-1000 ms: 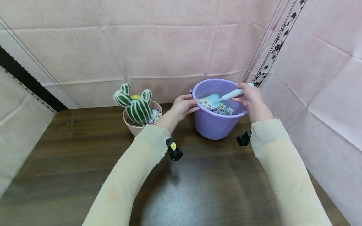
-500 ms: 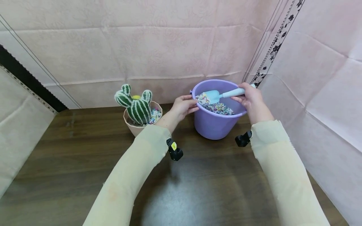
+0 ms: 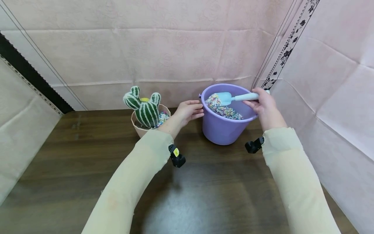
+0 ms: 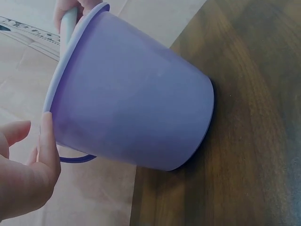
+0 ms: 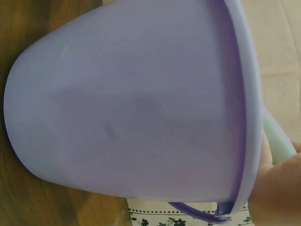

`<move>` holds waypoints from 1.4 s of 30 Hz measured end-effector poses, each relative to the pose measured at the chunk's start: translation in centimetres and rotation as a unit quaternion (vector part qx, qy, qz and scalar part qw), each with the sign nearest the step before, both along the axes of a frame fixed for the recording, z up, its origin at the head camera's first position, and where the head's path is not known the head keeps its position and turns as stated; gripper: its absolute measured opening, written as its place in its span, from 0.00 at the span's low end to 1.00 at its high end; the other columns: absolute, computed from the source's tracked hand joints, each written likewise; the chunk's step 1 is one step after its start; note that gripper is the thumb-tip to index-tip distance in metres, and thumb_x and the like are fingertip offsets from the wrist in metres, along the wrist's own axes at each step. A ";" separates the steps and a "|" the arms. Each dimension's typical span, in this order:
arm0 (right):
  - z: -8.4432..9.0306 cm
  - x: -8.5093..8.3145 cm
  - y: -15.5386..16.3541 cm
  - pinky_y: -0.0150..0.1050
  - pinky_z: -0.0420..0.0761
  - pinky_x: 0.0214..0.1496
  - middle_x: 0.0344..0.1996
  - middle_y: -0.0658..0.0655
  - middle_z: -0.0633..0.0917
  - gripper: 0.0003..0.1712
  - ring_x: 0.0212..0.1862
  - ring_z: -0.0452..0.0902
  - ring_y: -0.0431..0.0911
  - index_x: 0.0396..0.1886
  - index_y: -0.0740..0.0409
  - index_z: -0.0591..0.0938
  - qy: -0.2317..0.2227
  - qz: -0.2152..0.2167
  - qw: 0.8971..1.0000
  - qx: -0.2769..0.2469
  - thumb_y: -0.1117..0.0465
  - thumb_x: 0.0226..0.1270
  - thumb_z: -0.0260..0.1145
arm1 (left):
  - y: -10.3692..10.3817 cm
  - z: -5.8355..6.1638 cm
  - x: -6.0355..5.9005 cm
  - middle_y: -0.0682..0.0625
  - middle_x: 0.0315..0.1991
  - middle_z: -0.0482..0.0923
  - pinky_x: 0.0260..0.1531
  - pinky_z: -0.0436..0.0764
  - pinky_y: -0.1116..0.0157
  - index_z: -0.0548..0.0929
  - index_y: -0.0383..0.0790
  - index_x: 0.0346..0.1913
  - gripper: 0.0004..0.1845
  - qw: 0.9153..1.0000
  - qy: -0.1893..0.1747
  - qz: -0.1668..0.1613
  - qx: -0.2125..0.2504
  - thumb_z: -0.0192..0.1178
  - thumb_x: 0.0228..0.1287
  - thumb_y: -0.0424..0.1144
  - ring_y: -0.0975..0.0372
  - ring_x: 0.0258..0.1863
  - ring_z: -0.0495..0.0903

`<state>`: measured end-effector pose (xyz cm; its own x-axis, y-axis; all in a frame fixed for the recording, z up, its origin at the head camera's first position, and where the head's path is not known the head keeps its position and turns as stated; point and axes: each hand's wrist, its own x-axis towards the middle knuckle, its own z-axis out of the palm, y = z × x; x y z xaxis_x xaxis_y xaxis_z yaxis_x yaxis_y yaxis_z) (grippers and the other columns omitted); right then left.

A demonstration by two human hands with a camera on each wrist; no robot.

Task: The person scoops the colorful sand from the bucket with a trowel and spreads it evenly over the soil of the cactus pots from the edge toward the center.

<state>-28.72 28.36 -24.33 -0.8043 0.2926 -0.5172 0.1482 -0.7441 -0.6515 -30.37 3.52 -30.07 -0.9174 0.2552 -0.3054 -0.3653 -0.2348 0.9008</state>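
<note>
On the dark wooden tabletop (image 3: 87, 156) stand just two vessels, and the bigger is one purple bucket (image 3: 223, 130), set toward the far right corner against the pink fabric backdrop (image 3: 163, 52). One bucket, one pot, one scoop, one cactus, two hands. Multicoloured pebbles (image 3: 228, 112) fill the bucket's bottom, far too many to count. Left of it, a little apart, sits the single beige pot (image 3: 140, 128), carrying one green-and-white striped cactus (image 3: 144, 109) with more of the same pebbles beside it.

Now the hands. The left hand (image 3: 188, 110) lies between pot and bucket, fingers stretched out straight and relaxed, fingertips right at the bucket's near-left rim; the left wrist view shows the fingers (image 4: 47, 141) laid against the purple wall (image 4: 136, 99), gripping nothing. The right hand (image 3: 263, 104) sits at the bucket's right rim, fingers curled around the handle of one pale blue scoop (image 3: 230, 97).

And the scoop itself: it hangs level above the bucket's mouth, handle at the right rim, blade reaching to the left side, loaded with a small heap of pebbles. The right wrist view catches only the handle's end (image 5: 277, 139) beyond the rim.
</note>
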 end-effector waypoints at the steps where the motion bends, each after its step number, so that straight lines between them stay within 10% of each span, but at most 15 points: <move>1: 0.0 0.0 0.1 0.47 0.70 0.61 0.56 0.56 0.73 0.12 0.65 0.67 0.48 0.42 0.55 0.71 0.001 -0.002 1.000 -0.011 0.71 0.62 0.60 | -0.1 0.0 0.0 0.47 0.34 0.75 0.46 0.84 0.65 0.70 0.33 0.62 0.22 1.000 0.001 -0.001 0.001 0.55 0.64 0.27 0.63 0.28 0.78; 14: -0.3 0.3 1.4 0.44 0.70 0.63 0.69 0.51 0.63 0.22 0.66 0.65 0.46 0.51 0.47 0.70 -0.013 -0.021 0.997 -0.077 0.71 0.61 0.62 | -1.8 0.4 0.5 0.46 0.41 0.76 0.54 0.80 0.61 0.70 0.34 0.62 0.22 1.000 0.011 -0.012 -0.010 0.54 0.66 0.29 0.56 0.43 0.78; 22: -0.3 0.4 1.3 0.44 0.71 0.63 0.67 0.52 0.66 0.20 0.66 0.66 0.46 0.48 0.50 0.72 -0.014 -0.022 0.996 -0.091 0.72 0.59 0.64 | -3.1 0.7 0.8 0.49 0.37 0.74 0.38 0.85 0.70 0.70 0.33 0.62 0.22 1.000 0.021 -0.005 -0.009 0.55 0.65 0.29 0.62 0.33 0.78; 27: -0.1 0.5 1.2 0.44 0.74 0.61 0.62 0.53 0.72 0.16 0.64 0.69 0.47 0.44 0.52 0.74 -0.018 -0.023 0.995 -0.099 0.71 0.59 0.64 | -4.3 1.2 1.4 0.49 0.39 0.74 0.47 0.84 0.66 0.69 0.34 0.62 0.22 0.999 0.028 -0.010 -0.020 0.54 0.66 0.30 0.64 0.32 0.78; 42: 0.6 0.0 -2.1 0.43 0.71 0.64 0.55 0.56 0.78 0.13 0.63 0.70 0.46 0.44 0.56 0.77 -0.006 0.020 0.993 -0.116 0.70 0.60 0.64 | -11.6 3.3 4.0 0.51 0.42 0.74 0.36 0.84 0.74 0.62 0.35 0.67 0.23 0.997 0.049 -0.063 -0.019 0.47 0.70 0.32 0.64 0.38 0.78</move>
<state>-28.72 26.26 -23.72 -0.8059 0.1313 -0.5772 0.1886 -0.8674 -0.4606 -26.32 -8.11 -26.80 -0.9046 0.3607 -0.2272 -0.2991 -0.1571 0.9412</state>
